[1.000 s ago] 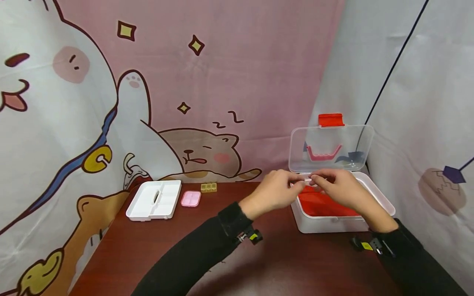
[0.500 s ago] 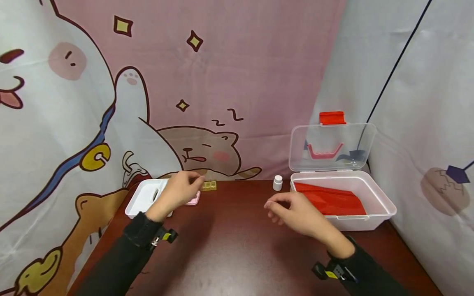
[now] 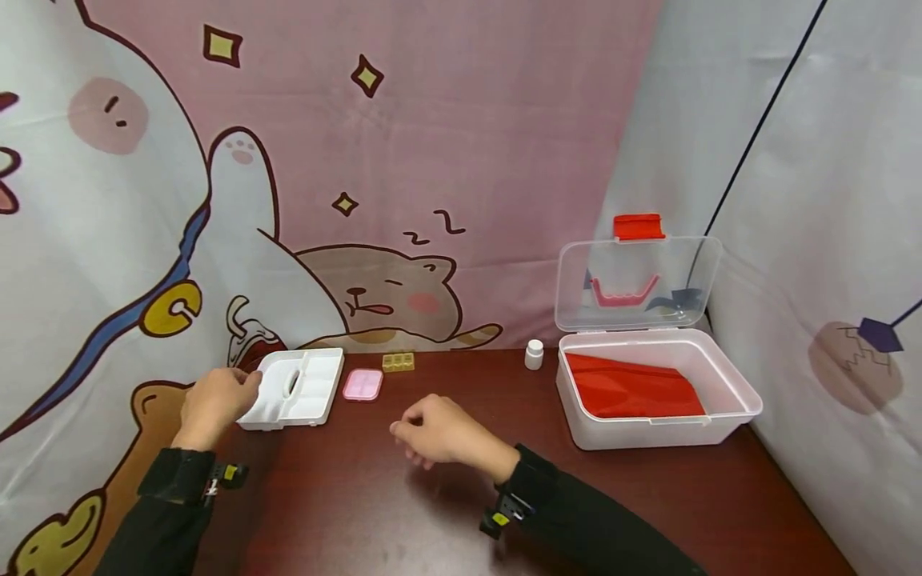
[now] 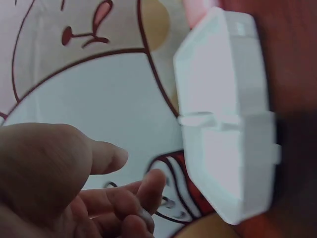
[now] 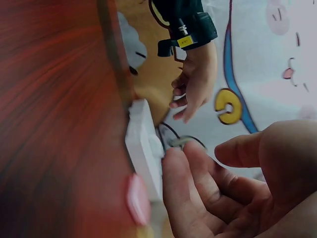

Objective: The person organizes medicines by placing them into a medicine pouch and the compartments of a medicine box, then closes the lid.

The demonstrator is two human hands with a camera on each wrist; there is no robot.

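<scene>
At the left of the table lies a white compartmented box [image 3: 314, 390]. My left hand [image 3: 216, 404] is at its left side; in the left wrist view the thumb and loosely bent fingers [image 4: 153, 186] stand apart with nothing between them, and a gap shows between them and the box. Over the middle of the table hovers my right hand [image 3: 441, 430], holding nothing, its fingers loosely bent. Nearest to it are a small pink case [image 3: 363, 385] with four-part divisions and a small yellow translucent case [image 3: 398, 362] behind.
Near the back edge stands a small white bottle [image 3: 534, 355] with a white cap. To its right is a translucent storage box [image 3: 627, 434], lid [image 3: 637, 272] raised, with a red pouch [image 3: 634, 390] inside. Printed curtains [image 3: 490, 160] border the table.
Both hands have moved left, away from the storage box. The left hand passed over the pink case to the white box's left side. The white bottle came into view standing on the table.
</scene>
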